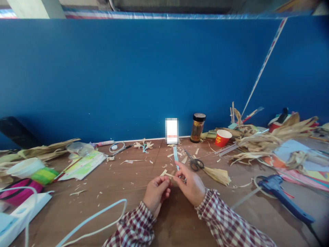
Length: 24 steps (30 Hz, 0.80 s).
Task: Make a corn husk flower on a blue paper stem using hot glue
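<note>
Near the middle of the table, my left hand (157, 193) is closed, thumb pressed against the fingers at one end of a narrow pale strip of dried corn husk (169, 175). My right hand (190, 181) pinches the strip's other side between thumb and forefinger. A light blue strip (175, 153) runs out beyond the right fingers; whether they touch it I cannot tell. Dark-handled scissors (196, 165) lie just past the right hand, beside a fanned piece of corn husk (217, 175). Small husk scraps are scattered around.
On the right are a blue glue gun (285, 197), a red paper cup (222, 140) and piled corn husks (259, 144). A lidded jar (198, 128) stands by the blue partition (123, 75). A white power strip (28, 214) and cable (95, 209) occupy the left front.
</note>
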### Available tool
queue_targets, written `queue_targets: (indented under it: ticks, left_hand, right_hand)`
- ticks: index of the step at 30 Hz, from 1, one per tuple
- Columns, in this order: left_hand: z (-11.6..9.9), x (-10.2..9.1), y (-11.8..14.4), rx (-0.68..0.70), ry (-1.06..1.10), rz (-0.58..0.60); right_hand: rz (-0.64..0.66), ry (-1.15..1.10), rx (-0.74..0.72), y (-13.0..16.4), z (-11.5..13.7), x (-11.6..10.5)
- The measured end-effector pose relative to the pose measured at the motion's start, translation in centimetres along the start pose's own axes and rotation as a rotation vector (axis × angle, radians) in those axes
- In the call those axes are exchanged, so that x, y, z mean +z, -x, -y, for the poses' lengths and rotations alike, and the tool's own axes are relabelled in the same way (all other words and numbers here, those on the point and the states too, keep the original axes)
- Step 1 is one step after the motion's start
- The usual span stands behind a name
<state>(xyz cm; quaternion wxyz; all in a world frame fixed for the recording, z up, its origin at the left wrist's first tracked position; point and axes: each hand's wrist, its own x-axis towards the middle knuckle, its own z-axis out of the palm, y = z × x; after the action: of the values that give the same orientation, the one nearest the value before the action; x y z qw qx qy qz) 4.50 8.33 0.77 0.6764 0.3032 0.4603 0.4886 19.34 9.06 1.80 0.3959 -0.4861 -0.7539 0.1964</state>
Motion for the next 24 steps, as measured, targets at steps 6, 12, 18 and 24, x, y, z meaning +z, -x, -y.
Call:
queue_targets:
  ticks: [6,12,18,24]
  left_hand:
    - [0.4,0.0,0.0,0.060,-0.058,0.012]
    - [0.6,0.1,0.1,0.098,-0.138,0.029]
    - [0.2,0.3,0.6,0.106,-0.128,0.028]
    - [-0.2,-0.2,0.1,0.072,-0.049,-0.028]
  right_hand:
    - [0.075,-0.123,0.060,-0.2,0.2,0.2]
    - [0.029,0.046,0.065,-0.3,0.2,-0.2]
    - [-0.218,0.215,0.127,-1.2,-1.9,-2.8]
    - [-0.011,-0.206,0.092,-0.8,-0.2,-0.7]
